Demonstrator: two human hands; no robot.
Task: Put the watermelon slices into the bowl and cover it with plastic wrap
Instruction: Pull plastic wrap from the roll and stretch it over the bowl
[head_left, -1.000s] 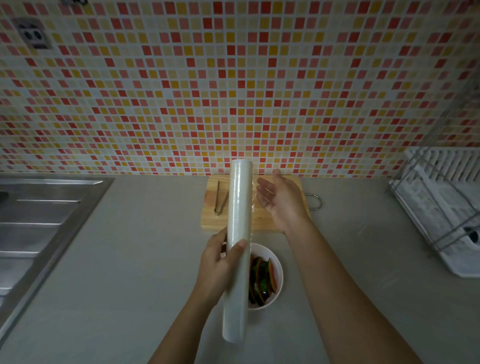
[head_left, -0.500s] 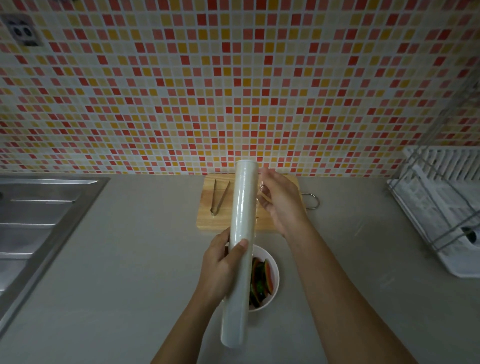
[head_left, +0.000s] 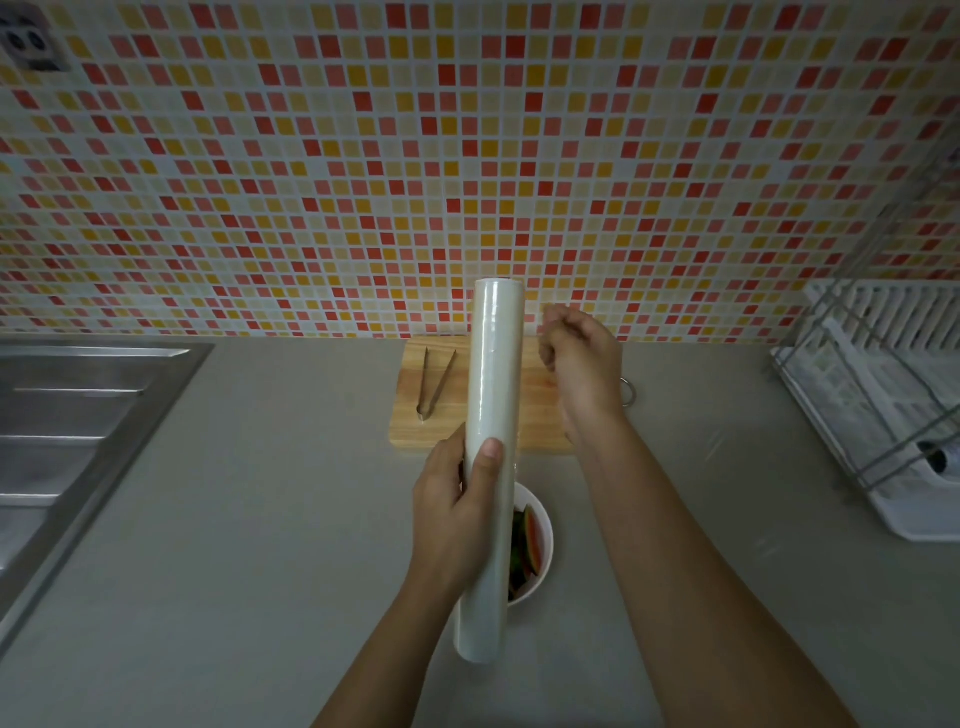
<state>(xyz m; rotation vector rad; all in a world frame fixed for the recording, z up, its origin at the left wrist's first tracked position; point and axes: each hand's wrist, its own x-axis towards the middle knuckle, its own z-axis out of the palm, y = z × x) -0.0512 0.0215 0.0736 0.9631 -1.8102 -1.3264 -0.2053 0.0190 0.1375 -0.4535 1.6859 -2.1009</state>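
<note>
Plastic wrap roll (head_left: 491, 415), judged light and stiff, is gripped mid-length by the left hand (head_left: 452, 525) over the bowl (head_left: 537, 584) of watermelon slices (head_left: 530, 543); its clingy free edge is best pinched beside the curled right hand (head_left: 582, 364), whose hold cannot be told.

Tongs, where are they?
In the head view, the tongs lie on the left part of the wooden cutting board, just left of the plastic wrap roll.

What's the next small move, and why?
Probably draw the right hand rightward to pull film off the plastic wrap roll, which the left hand grips above the bowl. Watermelon slices are already in; the bowl looks uncovered. Whether that hand already pinches film is unclear.
</note>
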